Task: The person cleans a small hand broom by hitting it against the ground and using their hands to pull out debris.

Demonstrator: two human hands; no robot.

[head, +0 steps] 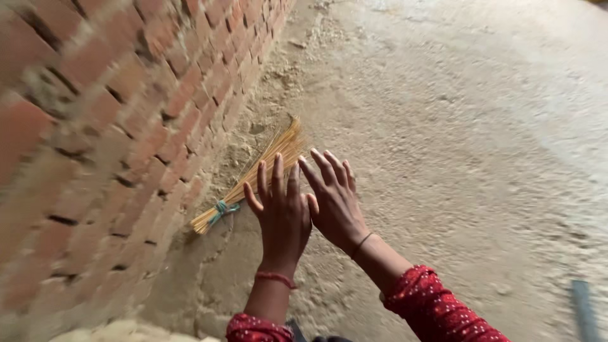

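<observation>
My left hand (283,212) and my right hand (335,196) are held out side by side in mid view, fingers spread, backs toward me, their thumbs nearly touching. Neither holds anything. Just beyond and left of my left hand a small straw hand broom (253,180) lies on the dusty floor, tied near its handle end with a teal string (223,209). Its bristles fan out toward the upper right, partly hidden behind my left fingers. I wear red dotted sleeves, a red thread on the left wrist and a dark band on the right wrist.
A rough red brick wall (107,126) fills the left side, meeting the floor along a sandy strip. Loose sand and dust (285,69) lie along the wall's foot. Pale concrete floor (468,139) spreads to the right. A bluish object (582,310) shows at the lower right.
</observation>
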